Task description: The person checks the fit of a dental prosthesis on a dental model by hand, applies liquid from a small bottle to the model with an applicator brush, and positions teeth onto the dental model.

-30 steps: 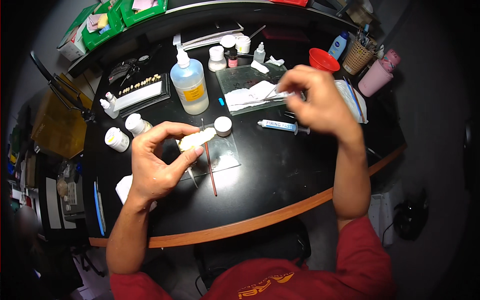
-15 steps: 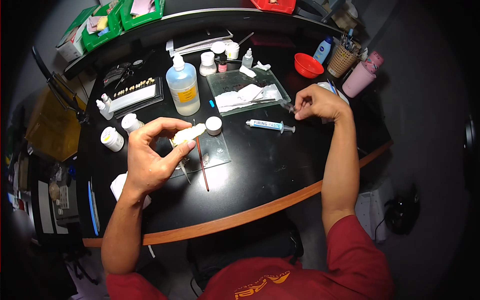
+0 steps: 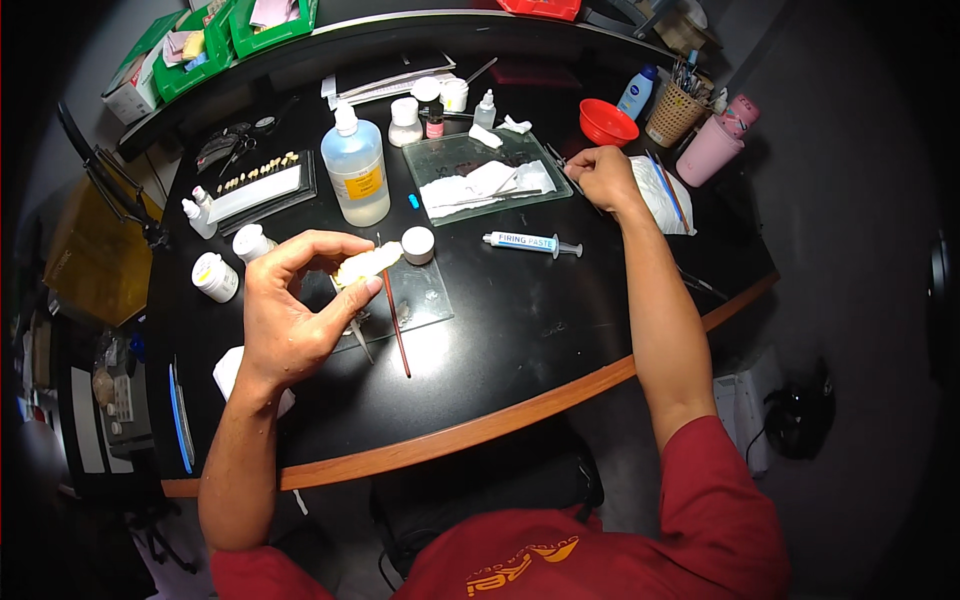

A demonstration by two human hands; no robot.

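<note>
Between thumb and fingers, my left hand [image 3: 290,310] grips a cream-white, tooth-like curved piece [image 3: 368,265], raised over a small glass plate [image 3: 428,300]. Below that piece, a brush with a red-brown handle [image 3: 397,325] slants toward me. A white lidded jar [image 3: 417,245] stands beside the fingertips. At the right edge of a larger glass slab [image 3: 465,155], my right hand [image 3: 607,180] has its fingers pinched together by thin dark tools [image 3: 556,158]; what lies between the fingertips is too small to make out. Folded white tissue [image 3: 480,185] covers the slab's near part.
A paste syringe [image 3: 532,243] lies mid-table. Behind are a pump bottle [image 3: 358,170] and a red bowl [image 3: 607,122]. At right, a tissue pad [image 3: 655,195] bears brushes, near a tool basket [image 3: 675,118] and pink tumbler [image 3: 710,152]. White jars [image 3: 214,278] and a tooth shade guide [image 3: 258,190] stand left.
My right hand has moved away from me and slightly left, to the glass slab's right edge, uncovering the tissue pad with brushes. My left hand keeps its grip on the cream-white piece.
</note>
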